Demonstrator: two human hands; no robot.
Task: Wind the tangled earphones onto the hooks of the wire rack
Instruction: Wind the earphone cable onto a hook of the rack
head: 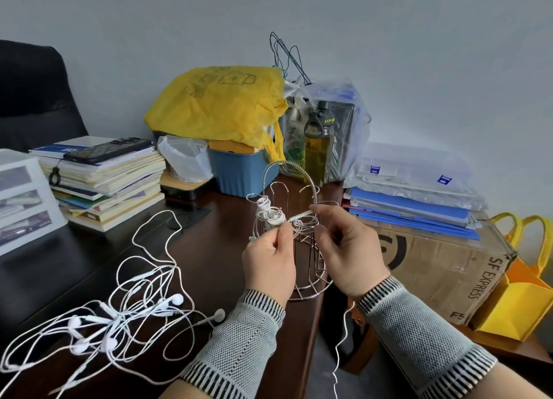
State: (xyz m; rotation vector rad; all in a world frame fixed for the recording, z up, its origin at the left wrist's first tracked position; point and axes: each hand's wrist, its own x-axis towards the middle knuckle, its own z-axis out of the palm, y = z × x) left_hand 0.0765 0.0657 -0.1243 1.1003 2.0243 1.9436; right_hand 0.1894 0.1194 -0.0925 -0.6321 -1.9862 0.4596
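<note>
A chrome wire rack [302, 207] with a spring handle stands on the dark desk, right of centre. One white earphone coil [270, 216] sits wound on a left hook. My left hand [269, 264] pinches a white cable beside that coil. My right hand [347, 249] pinches the white plug end [299, 216] of an earphone at a front hook; its cable [341, 339] hangs down off the desk edge. A tangled pile of white earphones [119, 318] lies on the desk at the lower left.
A book stack [104, 183] with a phone [107, 150] on top sits left, beside plastic drawers [24, 195]. Behind the rack are a blue tub [239, 171], yellow bag [218, 102] and bottle [317, 147]. Right: folders [413, 201], cardboard box [443, 261], yellow tote [514, 303].
</note>
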